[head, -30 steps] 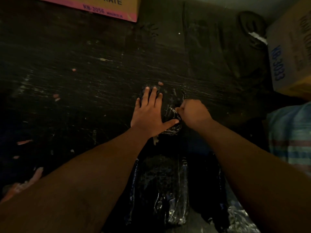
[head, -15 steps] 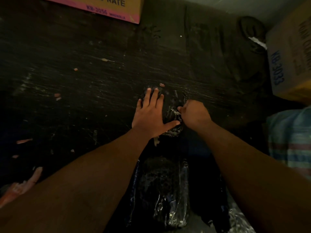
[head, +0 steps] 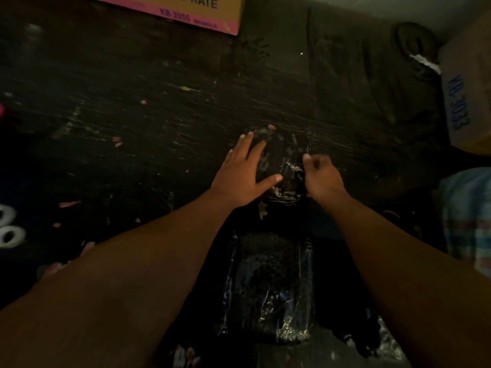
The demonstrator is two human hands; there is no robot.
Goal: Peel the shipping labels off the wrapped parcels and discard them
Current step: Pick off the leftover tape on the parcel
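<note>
A small parcel (head: 279, 155) in black shiny wrap lies on the dark table (head: 132, 123). My left hand (head: 239, 179) holds it down from its left side, fingers along the edge and thumb across the top. My right hand (head: 322, 176) is closed in a fist at the parcel's right edge, pinching what seems to be the label; it is too dark to be sure. Nearer to me, between my forearms, lies a larger black wrapped parcel (head: 268, 288).
A pink and yellow carton (head: 186, 11) stands at the table's far edge and a brown carton (head: 465, 96) at the right. Striped cloth (head: 467, 221) lies below it. Small pinkish paper scraps (head: 117, 140) dot the table. White rings (head: 8, 235) sit at the left edge.
My right fist has shifted a little to the right, away from the left hand, so more of the small parcel's top shows between my hands. The left hand has stayed in place.
</note>
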